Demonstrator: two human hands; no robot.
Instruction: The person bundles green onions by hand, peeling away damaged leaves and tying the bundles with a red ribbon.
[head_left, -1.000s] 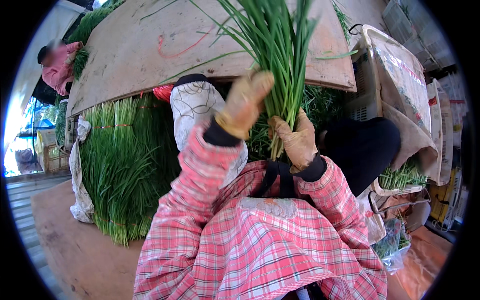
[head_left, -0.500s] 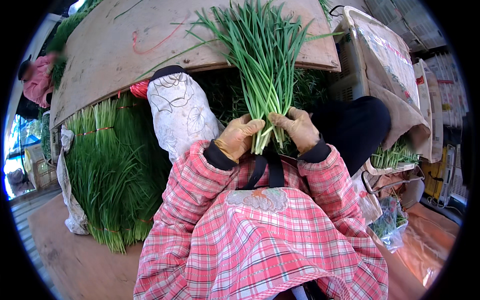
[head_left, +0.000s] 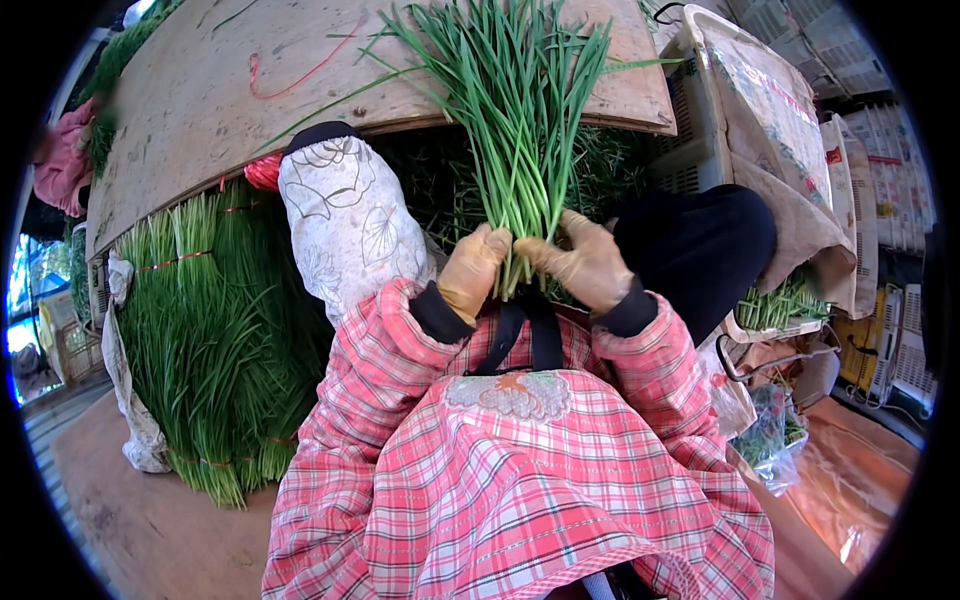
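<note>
Bunch cut off by top edge, stems partly hidden by left hand and right hand, co-worker blurred at left.

i'm getting decent light here, blown out bluish-white at far left. murky shadow under the tabletop, its edge bowing from the fisheye. black corners, glare on the plastic bag, hands fairly crisp.

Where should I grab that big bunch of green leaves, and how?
Probably take the bunch by its pale stems, coming from the wearer's side, with a hand around each flank. The stems gather narrowly there, while the leaf tips fan out widely the other way. The left hand and right hand are both at that narrow end.
</note>
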